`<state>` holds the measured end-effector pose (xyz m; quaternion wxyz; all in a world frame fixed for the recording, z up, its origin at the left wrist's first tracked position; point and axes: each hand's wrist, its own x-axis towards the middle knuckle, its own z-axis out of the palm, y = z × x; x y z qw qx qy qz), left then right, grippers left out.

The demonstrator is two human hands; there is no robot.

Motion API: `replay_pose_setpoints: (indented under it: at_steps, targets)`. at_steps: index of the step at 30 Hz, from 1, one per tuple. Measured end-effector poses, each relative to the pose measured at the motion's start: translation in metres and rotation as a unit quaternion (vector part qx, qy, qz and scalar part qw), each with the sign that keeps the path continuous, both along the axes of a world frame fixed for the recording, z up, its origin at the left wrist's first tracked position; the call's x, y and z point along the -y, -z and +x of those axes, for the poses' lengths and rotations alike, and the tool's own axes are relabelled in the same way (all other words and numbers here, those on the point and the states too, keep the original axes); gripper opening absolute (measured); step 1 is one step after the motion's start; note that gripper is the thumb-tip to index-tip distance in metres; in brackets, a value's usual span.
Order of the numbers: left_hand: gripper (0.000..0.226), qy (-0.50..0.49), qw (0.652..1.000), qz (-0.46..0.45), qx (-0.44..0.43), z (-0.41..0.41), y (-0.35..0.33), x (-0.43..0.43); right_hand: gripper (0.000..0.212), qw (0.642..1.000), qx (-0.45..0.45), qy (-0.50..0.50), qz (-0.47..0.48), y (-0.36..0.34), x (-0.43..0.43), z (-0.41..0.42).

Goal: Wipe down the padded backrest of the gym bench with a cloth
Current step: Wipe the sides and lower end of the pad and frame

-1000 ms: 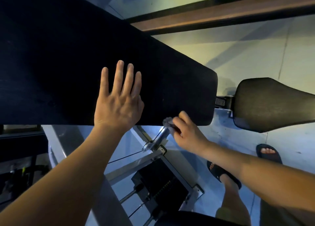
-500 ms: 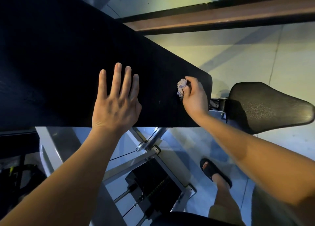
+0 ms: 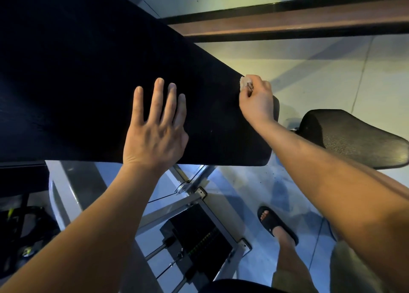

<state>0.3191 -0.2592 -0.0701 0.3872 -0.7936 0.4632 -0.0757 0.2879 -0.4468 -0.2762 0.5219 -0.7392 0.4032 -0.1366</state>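
You stand on a pale tiled floor (image 3: 309, 76), with a brown rail (image 3: 309, 25) crossing the far side. At the lower left, some dark gear (image 3: 24, 228) lies on the floor, too dim to make out.

The black padded backrest (image 3: 88, 71) fills the upper left and runs to a rounded end right of the middle. Your left hand (image 3: 155, 133) lies flat on the pad close to its near edge. Its palm is down and its fingers are straight and slightly spread, holding nothing. Below that near edge the bench's metal frame (image 3: 194, 196) shows, with a black block (image 3: 199, 233) set in it, nearer to you.

Your right hand (image 3: 256, 100) is at the pad's far edge, just short of the far right corner. Its fingers are curled tight round a small, pale, crumpled cloth (image 3: 244, 82). The cloth pokes out past the knuckles and touches the pad right at that edge. Your right forearm crosses over the pad's rounded end.

Below the forearm, your foot in a black sandal (image 3: 276, 226) stands on the floor. At the right, the dark seat pad (image 3: 354, 138) sits just beyond the backrest's end, and a narrow gap shows between them.
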Motion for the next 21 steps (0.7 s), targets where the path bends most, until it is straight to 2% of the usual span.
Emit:
replay_pose_setpoints:
  at_steps: [3,8,11,14,18,19,21]
  targets:
    - [0.068,0.003,1.0,-0.005,0.002,0.001,0.001,-0.001,0.036,1.0,0.022,0.0,-0.006,0.004,-0.01,-0.001]
    - [0.068,0.007,1.0,-0.011,0.002,0.001,0.003,-0.001,0.024,0.999,0.027,0.022,-0.018,0.003,-0.014,0.001]
    - [0.069,0.008,1.0,-0.017,0.003,0.002,0.003,-0.002,0.025,0.995,0.1,-0.008,-0.025,-0.009,-0.04,-0.01]
    - [0.07,0.007,1.0,-0.017,0.001,0.001,0.002,-0.001,0.029,0.975,0.198,-0.098,-0.042,-0.025,-0.087,-0.046]
    - [0.071,0.007,1.0,-0.007,0.009,0.0,0.002,0.0,0.022,0.922,0.239,-0.289,-0.1,-0.028,-0.107,-0.092]
    - [0.071,0.006,1.0,-0.011,0.01,0.0,0.002,-0.001,0.023,0.922,0.241,-0.284,-0.105,-0.026,-0.095,-0.084]
    - [0.07,0.007,1.0,-0.016,0.009,0.001,0.002,-0.001,0.026,0.95,0.236,-0.179,-0.098,-0.024,-0.065,-0.054]
